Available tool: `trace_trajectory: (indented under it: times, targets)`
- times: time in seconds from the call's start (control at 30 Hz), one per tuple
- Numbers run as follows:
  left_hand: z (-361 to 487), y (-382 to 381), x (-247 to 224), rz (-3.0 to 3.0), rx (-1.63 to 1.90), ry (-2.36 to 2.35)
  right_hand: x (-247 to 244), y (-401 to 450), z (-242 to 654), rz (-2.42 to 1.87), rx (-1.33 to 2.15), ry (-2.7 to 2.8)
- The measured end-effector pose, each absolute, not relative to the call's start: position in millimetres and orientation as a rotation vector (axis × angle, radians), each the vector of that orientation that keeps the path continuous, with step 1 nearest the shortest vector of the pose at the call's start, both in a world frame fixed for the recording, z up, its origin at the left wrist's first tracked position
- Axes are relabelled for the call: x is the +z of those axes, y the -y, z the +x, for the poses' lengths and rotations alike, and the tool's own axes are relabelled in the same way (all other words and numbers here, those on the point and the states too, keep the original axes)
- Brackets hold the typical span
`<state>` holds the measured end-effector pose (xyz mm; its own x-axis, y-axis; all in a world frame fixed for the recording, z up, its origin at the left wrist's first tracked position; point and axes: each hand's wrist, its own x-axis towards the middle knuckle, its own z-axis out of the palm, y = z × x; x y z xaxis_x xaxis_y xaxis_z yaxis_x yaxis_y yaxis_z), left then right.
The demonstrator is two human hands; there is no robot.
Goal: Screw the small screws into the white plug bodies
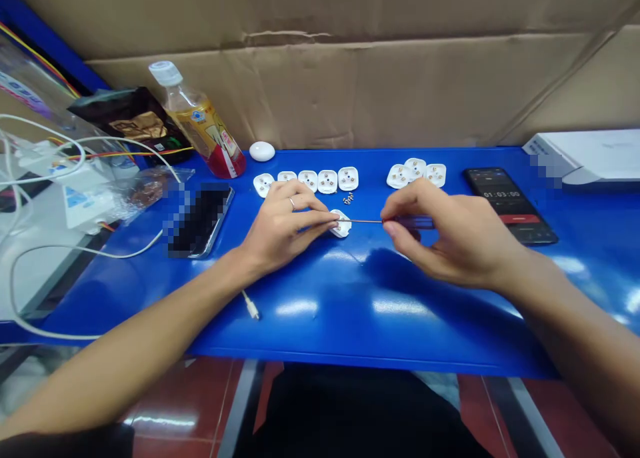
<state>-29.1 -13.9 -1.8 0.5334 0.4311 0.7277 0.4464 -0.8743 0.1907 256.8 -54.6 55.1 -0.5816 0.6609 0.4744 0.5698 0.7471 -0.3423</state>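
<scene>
Grip of right hand (453, 241): screwdriver (419, 223) crosswise, shaft (366, 221) leftward

On our table (320, 331) we have a bottle (213, 135) far left, a box (595, 153) far right, screws (349, 198) nearer, between.

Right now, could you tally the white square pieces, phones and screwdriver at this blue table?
White square pieces: 9 (5 back left, 3 back right, 1 at the left hand)
Phones: 2
Screwdriver, in the right hand: 1
Total: 12
</scene>
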Motion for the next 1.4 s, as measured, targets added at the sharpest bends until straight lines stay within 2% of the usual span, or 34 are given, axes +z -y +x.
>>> trace_trajectory:
  times: [0.23, 0.63, 0.87, 1.07, 1.4]
  targets:
    - [-26.8, 18.5, -0.1, -2.842, -1.254, 0.85, 50.5, 52.4, 259.2, -0.932, 0.28, 2.3]
    - [-24.2, 17.8, 2.3, -2.998, -1.427, 0.924, 49.8, 49.9, 263.7, -0.918, 0.208, 2.355]
    - [-25.1, 16.4, -1.3, -3.078, -1.346, 1.161, 51.4, 47.7, 263.4, -0.939, 0.236, 2.383]
    - [-22.1, 19.2, 1.1, -3.049, -1.45, 1.253, 53.7, 52.9, 261.9, -0.889, 0.134, 2.359]
    - [-19.4, 20.4, 4.7, -3.048, -1.563, 1.172, 51.5, 55.2, 262.5, -0.881, 0.096, 2.316]
